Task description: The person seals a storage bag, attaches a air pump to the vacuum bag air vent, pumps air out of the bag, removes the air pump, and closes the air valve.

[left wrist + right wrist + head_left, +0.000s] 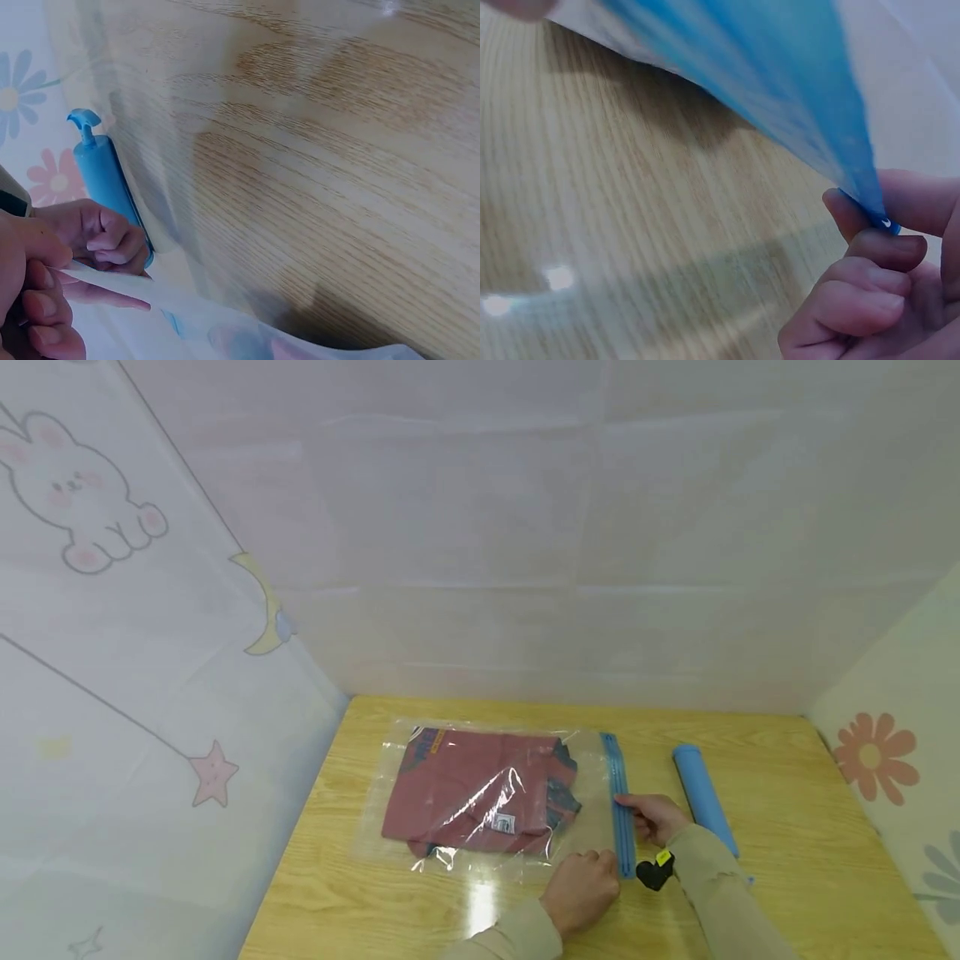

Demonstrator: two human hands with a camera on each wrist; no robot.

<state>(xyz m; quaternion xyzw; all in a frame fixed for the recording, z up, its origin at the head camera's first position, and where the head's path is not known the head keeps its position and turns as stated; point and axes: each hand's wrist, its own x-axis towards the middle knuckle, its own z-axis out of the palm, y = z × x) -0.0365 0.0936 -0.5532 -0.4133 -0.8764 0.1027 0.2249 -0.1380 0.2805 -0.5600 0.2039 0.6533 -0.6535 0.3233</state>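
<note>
A clear plastic storage bag (pixel 588 827) with a blue zip strip (pixel 619 827) lies on the wooden table, a folded dark-red garment (pixel 480 777) with grey-green parts inside it. My left hand (pixel 585 889) pinches the bag's near edge beside the strip's near end; in the left wrist view its thumb and curled fingers (pixel 46 307) close on the film. Partway along the strip, my right hand (pixel 656 818) pinches the blue band between thumb and fingers. The right wrist view shows that band (pixel 810 112) raised and narrowing into the right fingertips (pixel 847 217).
A blue hand pump (pixel 703 793) lies just right of my right hand, its handle (pixel 84 118) toward the table's near side. Black gear with a yellow tag (pixel 656 870) sits at the right wrist. Printed fabric walls (pixel 525 527) border the table's back and sides.
</note>
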